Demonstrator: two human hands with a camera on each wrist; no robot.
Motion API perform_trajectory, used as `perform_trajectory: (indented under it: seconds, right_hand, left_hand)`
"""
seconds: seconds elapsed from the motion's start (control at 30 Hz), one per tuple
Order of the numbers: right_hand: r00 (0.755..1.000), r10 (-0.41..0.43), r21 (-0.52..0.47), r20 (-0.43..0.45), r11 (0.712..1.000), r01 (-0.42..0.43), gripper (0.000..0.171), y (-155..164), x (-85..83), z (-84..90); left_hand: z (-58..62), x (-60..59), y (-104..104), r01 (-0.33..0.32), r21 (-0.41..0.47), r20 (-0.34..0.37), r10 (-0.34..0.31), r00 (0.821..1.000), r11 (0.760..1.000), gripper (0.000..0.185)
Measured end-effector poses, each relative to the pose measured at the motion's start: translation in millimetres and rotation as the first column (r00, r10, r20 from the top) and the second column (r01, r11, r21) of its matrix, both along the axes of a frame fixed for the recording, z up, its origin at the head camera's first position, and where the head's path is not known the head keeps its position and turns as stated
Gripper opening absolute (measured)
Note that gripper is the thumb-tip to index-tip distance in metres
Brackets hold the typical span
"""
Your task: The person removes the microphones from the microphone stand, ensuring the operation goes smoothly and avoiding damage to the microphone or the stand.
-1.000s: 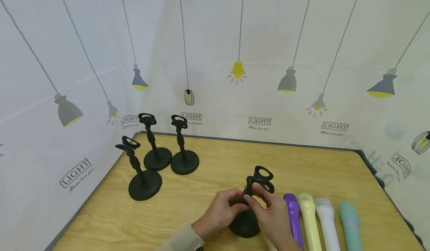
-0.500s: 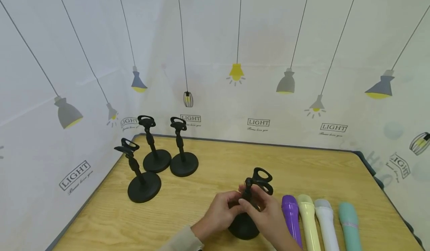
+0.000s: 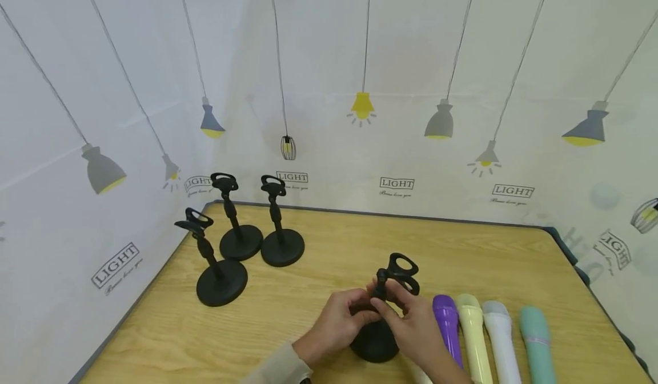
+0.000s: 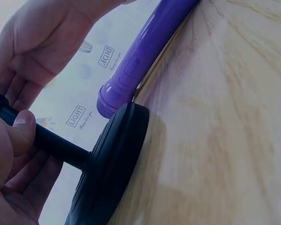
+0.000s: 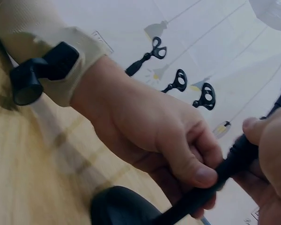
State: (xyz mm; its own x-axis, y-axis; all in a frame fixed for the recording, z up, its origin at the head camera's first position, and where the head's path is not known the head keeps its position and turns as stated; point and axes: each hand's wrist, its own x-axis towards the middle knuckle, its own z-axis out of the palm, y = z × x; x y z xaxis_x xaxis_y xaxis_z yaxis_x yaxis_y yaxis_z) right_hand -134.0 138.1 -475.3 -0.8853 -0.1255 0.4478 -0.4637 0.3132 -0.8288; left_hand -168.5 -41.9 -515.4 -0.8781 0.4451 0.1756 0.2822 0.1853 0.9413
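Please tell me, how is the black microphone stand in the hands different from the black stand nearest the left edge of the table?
The black microphone stand in the hands is gripped at its post by the left hand and right hand; the black stand nearest the left table edge stands free, untouched. The held stand's base is beside the purple microphone; the left one stands near two other stands. Their top clips face different ways. Both have round black bases on the wooden table.

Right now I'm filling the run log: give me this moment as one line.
left hand: grips stand post | right hand: fingers pinch post below clip | black mic stand: upright on table | purple microphone: lying beside base
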Motion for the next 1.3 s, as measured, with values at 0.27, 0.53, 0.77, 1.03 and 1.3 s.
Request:
perform_trajectory:
  seconds: [0.27,0.53,0.77,1.03,1.3]
  right_hand:
    - [0.990,0.071,0.164,-0.122,0.985,-0.050,0.030,21.7,-4.5,-6.3]
    - [0.993,0.116,0.002,-0.011,0.993,-0.116,0.031,24.0,-2.6,-11.7]
    - [0.990,0.138,-0.063,0.017,0.989,-0.137,0.035,22.5,-1.6,-14.9]
    - [0.996,0.080,-0.074,0.034,0.994,-0.078,0.030,27.2,3.8,-12.1]
    - [0.992,0.109,-0.070,0.058,0.992,-0.105,0.032,28.9,4.2,-13.7]
  left_hand:
    - [1.0,-0.2,0.4,0.000,-0.007,-0.005,0.000,1.000,1.000,0.019]
    - [-0.4,-0.1,0.9,-0.012,0.000,-0.007,0.012,1.000,1.000,0.022]
    - [-2.1,-0.1,2.0,0.002,0.015,-0.014,-0.002,1.000,1.000,0.024]
    - [0.2,-0.6,-1.0,0.003,0.010,0.004,-0.003,1.000,1.000,0.021]
    - [2.4,-1.1,-6.2,-0.008,-0.003,0.014,0.008,1.000,1.000,0.021]
